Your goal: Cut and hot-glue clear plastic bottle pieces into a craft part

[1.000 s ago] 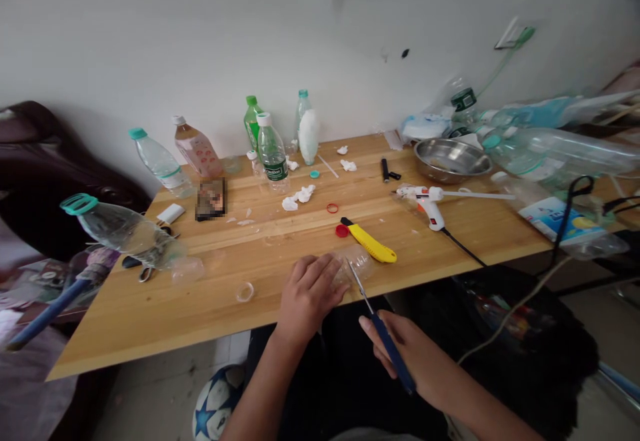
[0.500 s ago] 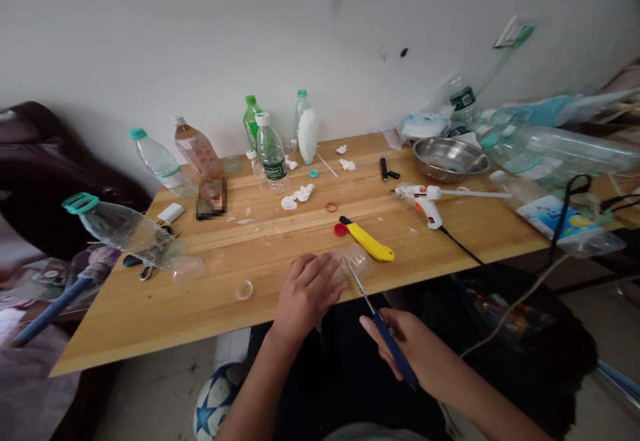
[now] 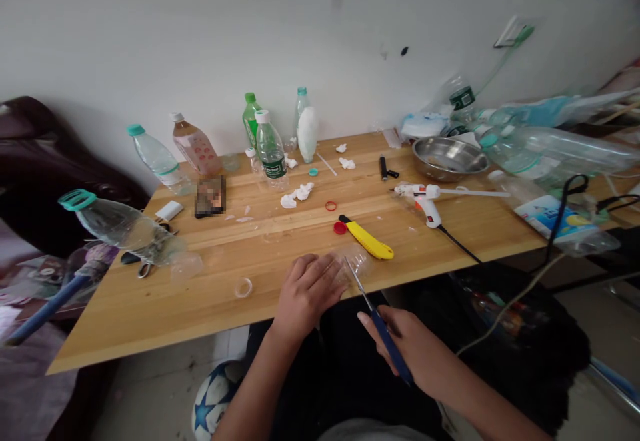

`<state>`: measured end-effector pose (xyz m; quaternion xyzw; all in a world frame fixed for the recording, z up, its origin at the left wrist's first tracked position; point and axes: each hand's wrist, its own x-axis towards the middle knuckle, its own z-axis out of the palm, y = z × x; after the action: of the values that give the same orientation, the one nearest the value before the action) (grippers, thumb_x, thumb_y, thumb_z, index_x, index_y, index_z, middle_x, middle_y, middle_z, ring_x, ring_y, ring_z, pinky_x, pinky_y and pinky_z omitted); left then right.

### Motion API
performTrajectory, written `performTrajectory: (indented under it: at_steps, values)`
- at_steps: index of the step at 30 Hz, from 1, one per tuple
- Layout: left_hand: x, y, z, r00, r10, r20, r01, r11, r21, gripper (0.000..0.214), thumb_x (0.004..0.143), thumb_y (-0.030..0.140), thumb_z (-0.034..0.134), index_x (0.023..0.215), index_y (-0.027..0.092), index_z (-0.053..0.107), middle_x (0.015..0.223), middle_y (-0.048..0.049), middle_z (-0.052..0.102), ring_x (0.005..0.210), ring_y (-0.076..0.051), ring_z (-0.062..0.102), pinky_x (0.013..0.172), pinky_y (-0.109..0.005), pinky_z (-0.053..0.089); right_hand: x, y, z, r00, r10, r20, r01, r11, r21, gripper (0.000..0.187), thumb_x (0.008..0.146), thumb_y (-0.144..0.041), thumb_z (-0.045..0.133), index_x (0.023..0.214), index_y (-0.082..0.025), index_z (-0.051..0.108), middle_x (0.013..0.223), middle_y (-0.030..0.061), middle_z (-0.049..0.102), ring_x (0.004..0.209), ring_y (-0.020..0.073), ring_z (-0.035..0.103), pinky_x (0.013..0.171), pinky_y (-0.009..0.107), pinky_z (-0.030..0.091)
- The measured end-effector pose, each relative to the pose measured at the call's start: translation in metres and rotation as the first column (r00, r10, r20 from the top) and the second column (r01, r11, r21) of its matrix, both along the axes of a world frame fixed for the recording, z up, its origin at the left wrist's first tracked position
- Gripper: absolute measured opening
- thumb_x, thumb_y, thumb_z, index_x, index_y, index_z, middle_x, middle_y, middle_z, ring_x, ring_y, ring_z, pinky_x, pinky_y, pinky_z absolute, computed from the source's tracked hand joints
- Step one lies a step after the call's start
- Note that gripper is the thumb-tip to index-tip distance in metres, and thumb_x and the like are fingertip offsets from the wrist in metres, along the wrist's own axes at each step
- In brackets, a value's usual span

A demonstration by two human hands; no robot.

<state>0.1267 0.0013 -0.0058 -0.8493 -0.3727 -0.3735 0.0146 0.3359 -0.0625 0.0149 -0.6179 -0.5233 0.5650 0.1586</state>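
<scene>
My left hand [image 3: 306,292] is curled over a clear cut plastic bottle piece [image 3: 356,261] at the near edge of the wooden table [image 3: 200,294], holding it down. In my right hand [image 3: 407,348], just off the table edge, I grip blue-handled scissors [image 3: 377,324]. Their metal blades point up and left and touch the clear piece. A yellow utility knife [image 3: 367,237] and a red cap [image 3: 341,228] lie just beyond.
A white glue gun [image 3: 423,198] with a black cord, a steel bowl [image 3: 449,156], several plastic bottles [image 3: 270,148], tissue scraps [image 3: 299,194], a clear ring [image 3: 243,288] and a lying bottle [image 3: 123,228] crowd the table. A football [image 3: 213,404] sits on the floor below.
Both hands and the scissors have barely shifted; the view has moved slightly.
</scene>
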Motion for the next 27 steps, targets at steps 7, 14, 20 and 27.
performTrajectory:
  at_steps: [7, 14, 20, 27]
  values:
    - [0.0, -0.002, 0.002, 0.999, -0.012, -0.029, 0.013, 1.0, 0.026, 0.043, 0.092, 0.029, 0.066, 0.134, 0.019, 0.058, 0.126, -0.0102, 0.072, 0.111, -0.026, 0.063, 0.096, -0.045, 0.056, 0.006, 0.001, 0.004, 0.999, 0.018, -0.044, -0.021, 0.997, -0.072, 0.053, 0.088, -0.073, 0.05, 0.072, -0.024, 0.043, 0.05, -0.0077, 0.044, 0.042, 0.0101, 0.045, 0.044, 0.024, 0.037]
    - [-0.001, -0.007, 0.002, 0.996, 0.021, -0.092, -0.012, 0.995, 0.101, 0.041, 0.092, 0.028, 0.066, 0.132, 0.019, 0.059, 0.125, -0.0091, 0.073, 0.111, -0.027, 0.063, 0.095, -0.046, 0.056, 0.016, 0.0, 0.006, 0.988, 0.152, -0.021, -0.153, 0.988, -0.022, 0.048, 0.094, -0.068, 0.045, 0.078, -0.023, 0.047, 0.061, -0.0051, 0.053, 0.054, 0.0115, 0.054, 0.054, 0.024, 0.044]
    - [0.001, -0.01, 0.001, 0.987, 0.042, -0.153, -0.011, 0.981, 0.194, 0.038, 0.09, 0.026, 0.07, 0.126, 0.018, 0.063, 0.124, -0.0072, 0.074, 0.11, -0.029, 0.067, 0.092, -0.046, 0.057, 0.026, -0.003, 0.007, 0.978, 0.201, -0.061, -0.205, 0.977, -0.057, 0.041, 0.095, -0.062, 0.047, 0.081, -0.023, 0.046, 0.068, -0.0043, 0.052, 0.059, 0.0125, 0.055, 0.06, 0.026, 0.046]
    - [0.001, -0.017, 0.002, 0.974, 0.074, -0.216, 0.015, 0.925, 0.381, 0.036, 0.089, 0.026, 0.072, 0.124, 0.021, 0.066, 0.118, -0.0041, 0.077, 0.109, -0.027, 0.071, 0.093, -0.042, 0.056, 0.036, -0.012, 0.016, 0.96, 0.254, -0.116, -0.265, 0.96, -0.091, 0.043, 0.09, -0.065, 0.054, 0.092, -0.023, 0.05, 0.079, -0.0022, 0.053, 0.071, 0.0146, 0.054, 0.07, 0.029, 0.048]
